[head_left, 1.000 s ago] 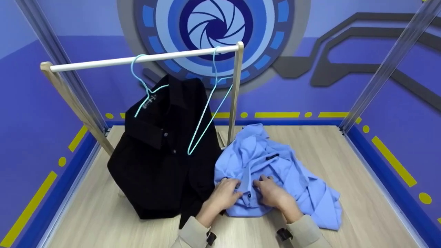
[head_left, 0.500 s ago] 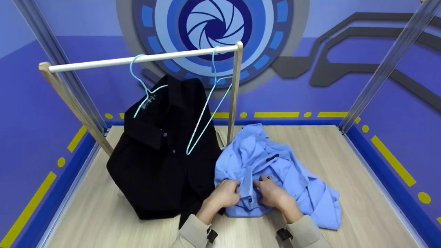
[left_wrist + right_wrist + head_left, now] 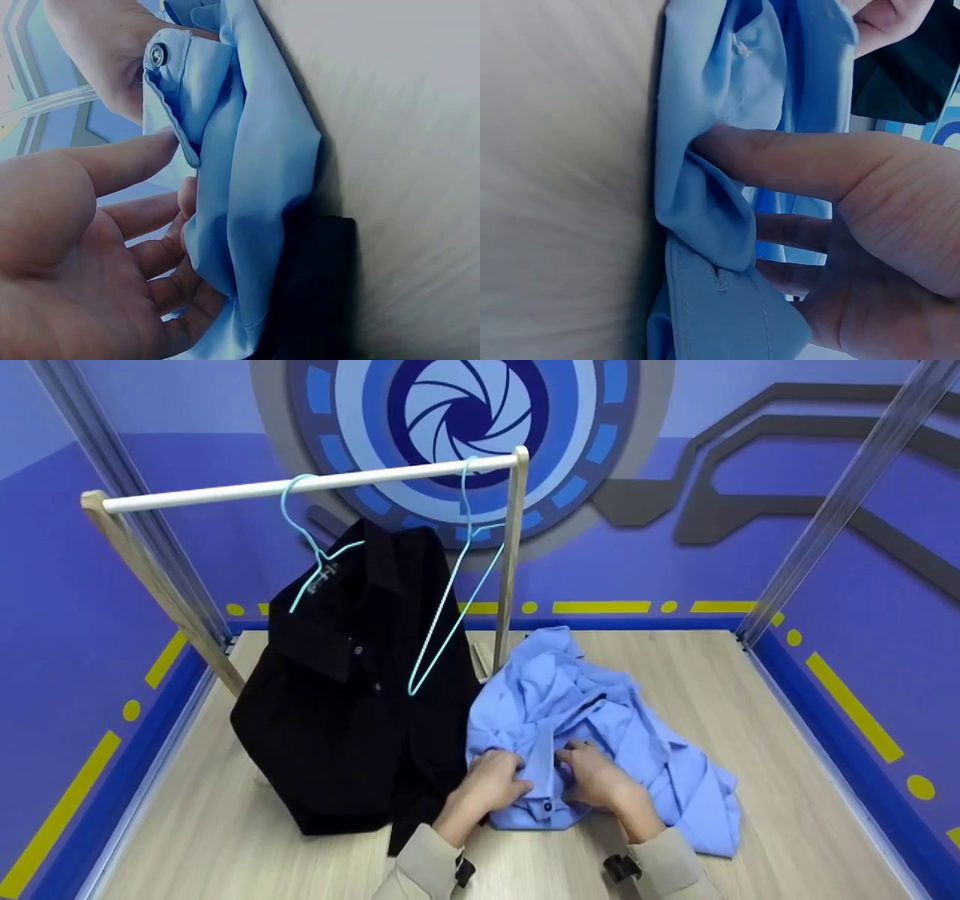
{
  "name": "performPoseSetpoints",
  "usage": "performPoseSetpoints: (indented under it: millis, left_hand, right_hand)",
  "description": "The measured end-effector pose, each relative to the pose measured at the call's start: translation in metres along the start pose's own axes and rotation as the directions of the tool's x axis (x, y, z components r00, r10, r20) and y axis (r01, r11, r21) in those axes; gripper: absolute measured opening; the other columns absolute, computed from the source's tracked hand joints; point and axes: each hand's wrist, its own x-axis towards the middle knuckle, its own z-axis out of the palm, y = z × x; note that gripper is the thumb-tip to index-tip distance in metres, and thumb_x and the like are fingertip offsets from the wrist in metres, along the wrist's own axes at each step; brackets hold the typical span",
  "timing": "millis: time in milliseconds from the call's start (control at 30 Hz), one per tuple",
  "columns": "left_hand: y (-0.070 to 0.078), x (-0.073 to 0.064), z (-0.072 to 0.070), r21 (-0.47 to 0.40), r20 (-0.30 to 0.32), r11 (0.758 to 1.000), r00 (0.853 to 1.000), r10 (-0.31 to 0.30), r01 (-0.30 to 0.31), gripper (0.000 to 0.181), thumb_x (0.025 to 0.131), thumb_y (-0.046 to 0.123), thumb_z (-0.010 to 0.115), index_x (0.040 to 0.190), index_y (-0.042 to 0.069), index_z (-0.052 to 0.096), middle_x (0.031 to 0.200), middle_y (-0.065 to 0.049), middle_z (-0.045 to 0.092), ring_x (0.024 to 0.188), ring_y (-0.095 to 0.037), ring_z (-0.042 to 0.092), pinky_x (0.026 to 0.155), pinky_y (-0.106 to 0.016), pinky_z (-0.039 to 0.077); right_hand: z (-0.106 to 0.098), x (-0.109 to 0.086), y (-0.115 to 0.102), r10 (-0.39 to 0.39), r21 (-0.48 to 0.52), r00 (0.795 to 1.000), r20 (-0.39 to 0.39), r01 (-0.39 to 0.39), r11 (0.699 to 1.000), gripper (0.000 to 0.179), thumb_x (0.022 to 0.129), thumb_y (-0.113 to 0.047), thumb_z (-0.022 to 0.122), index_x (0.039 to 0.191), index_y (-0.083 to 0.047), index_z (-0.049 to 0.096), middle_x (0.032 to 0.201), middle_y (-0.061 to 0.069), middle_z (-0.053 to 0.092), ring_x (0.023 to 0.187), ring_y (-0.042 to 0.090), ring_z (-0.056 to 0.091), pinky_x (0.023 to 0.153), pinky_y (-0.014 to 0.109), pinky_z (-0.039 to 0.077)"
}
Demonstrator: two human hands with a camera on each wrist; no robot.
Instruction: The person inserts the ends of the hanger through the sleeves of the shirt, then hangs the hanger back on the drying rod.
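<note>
A light blue button-up shirt (image 3: 555, 697) lies crumpled on the wooden table, with a dark label inside its collar area. My left hand (image 3: 495, 781) grips the cloth left of the button strip, its thumb at the strip's edge in the left wrist view and the other fingers bent against the fabric. A dark button (image 3: 158, 54) shows on the strip's end. On the other side of the strip, my right hand (image 3: 598, 781) pinches the shirt. Its thumb (image 3: 780, 157) presses into a fold in the right wrist view, other fingers behind the cloth, where their tips are hidden.
A black shirt (image 3: 337, 750) hangs from a light blue hanger (image 3: 300, 529) on a rack with a white rail (image 3: 217, 496). A second hanger (image 3: 442, 622) hangs bare near the rack's right post (image 3: 510, 570). Blue panels (image 3: 862, 735) enclose the table.
The button strip of the blue shirt has slid toward the person, its button now lower between the hands. My left thumb has come out beside the strip. Both hands stay at nearly the same place.
</note>
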Motion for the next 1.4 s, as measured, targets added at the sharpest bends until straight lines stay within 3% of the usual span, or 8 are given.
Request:
performPoseSetpoints:
  millis: [167,267,433,633,833,1033,1167,1400]
  left_hand:
    - [-0.001,-0.001,0.003,0.084,-0.032,0.996,0.999,0.016,-0.014,0.026,0.08,0.025,0.083,0.07,0.013,0.061,0.069,0.005,0.056,0.072,-0.02,0.06,0.064,-0.037,0.046]
    - [0.0,-0.001,0.004,0.115,-0.04,0.993,0.999,0.006,-0.001,0.023,0.077,0.027,0.086,0.077,0.013,0.067,0.078,0.004,0.063,0.079,-0.021,0.063,0.068,-0.037,0.049]
    - [0.003,0.0,0.004,0.108,-0.044,0.994,0.999,-0.023,0.028,0.026,0.076,0.028,0.088,0.081,0.014,0.068,0.084,0.003,0.061,0.084,-0.022,0.06,0.075,-0.036,0.049]
    - [0.003,-0.001,0.004,0.089,-0.116,0.996,0.993,0.022,-0.012,0.02,0.078,0.022,0.085,0.08,0.012,0.068,0.084,0.003,0.056,0.085,-0.022,0.056,0.077,-0.033,0.048]
    - [0.002,-0.001,0.003,0.026,-0.18,0.998,0.982,0.053,-0.05,0.016,0.078,0.015,0.086,0.078,0.008,0.072,0.087,0.003,0.058,0.087,-0.021,0.056,0.082,-0.032,0.048]
    - [0.001,0.0,0.001,0.028,-0.235,0.993,0.965,0.114,-0.111,0.013,0.078,0.014,0.087,0.078,0.008,0.075,0.098,0.0,0.065,0.095,-0.022,0.057,0.088,-0.033,0.048]
    - [0.002,0.0,-0.004,0.002,-0.272,0.986,0.949,0.161,-0.167,0.01,0.081,0.013,0.085,0.08,0.008,0.077,0.094,0.0,0.066,0.094,-0.021,0.059,0.088,-0.032,0.049]
    - [0.003,-0.001,-0.01,-0.091,-0.312,0.974,0.934,0.171,-0.209,0.005,0.086,0.01,0.081,0.086,0.008,0.076,0.088,0.002,0.067,0.091,-0.019,0.062,0.085,-0.032,0.05]
  right_hand:
    - [-0.003,-0.002,0.004,-0.041,0.036,0.999,0.006,0.041,0.999,0.04,0.068,-0.008,0.088,0.102,0.001,0.068,0.098,0.013,0.063,0.097,0.041,0.061,0.086,0.055,0.049]
    - [-0.005,-0.003,0.005,-0.027,0.071,0.999,0.031,0.025,0.997,0.04,0.072,-0.011,0.087,0.105,0.003,0.068,0.104,0.016,0.064,0.104,0.042,0.06,0.09,0.056,0.047]
    - [-0.01,-0.005,0.007,0.009,0.13,0.996,0.087,-0.02,0.991,0.044,0.076,-0.017,0.086,0.11,0.004,0.067,0.117,0.022,0.062,0.114,0.046,0.056,0.096,0.059,0.045]
    - [-0.015,-0.005,0.012,0.01,0.191,0.993,0.115,-0.032,0.981,0.049,0.082,-0.025,0.085,0.118,0.004,0.066,0.124,0.023,0.062,0.121,0.046,0.054,0.099,0.058,0.044]
    - [-0.016,-0.009,0.019,-0.032,0.224,0.995,0.098,0.009,0.974,0.048,0.087,-0.026,0.082,0.121,0.004,0.065,0.121,0.019,0.063,0.118,0.042,0.056,0.1,0.057,0.044]
    - [-0.018,-0.014,0.026,-0.067,0.286,0.994,0.091,0.038,0.957,0.053,0.091,-0.031,0.078,0.128,0.004,0.063,0.128,0.019,0.063,0.121,0.041,0.056,0.102,0.057,0.043]
    - [-0.021,-0.017,0.028,-0.107,0.309,0.992,0.061,0.083,0.947,0.046,0.095,-0.034,0.075,0.124,0.0,0.065,0.122,0.012,0.066,0.115,0.034,0.061,0.098,0.053,0.047]
    - [-0.033,-0.018,0.034,-0.141,0.369,0.989,-0.036,0.144,0.918,0.029,0.101,-0.027,0.069,0.116,-0.002,0.067,0.11,0.009,0.07,0.103,0.031,0.066,0.089,0.052,0.053]
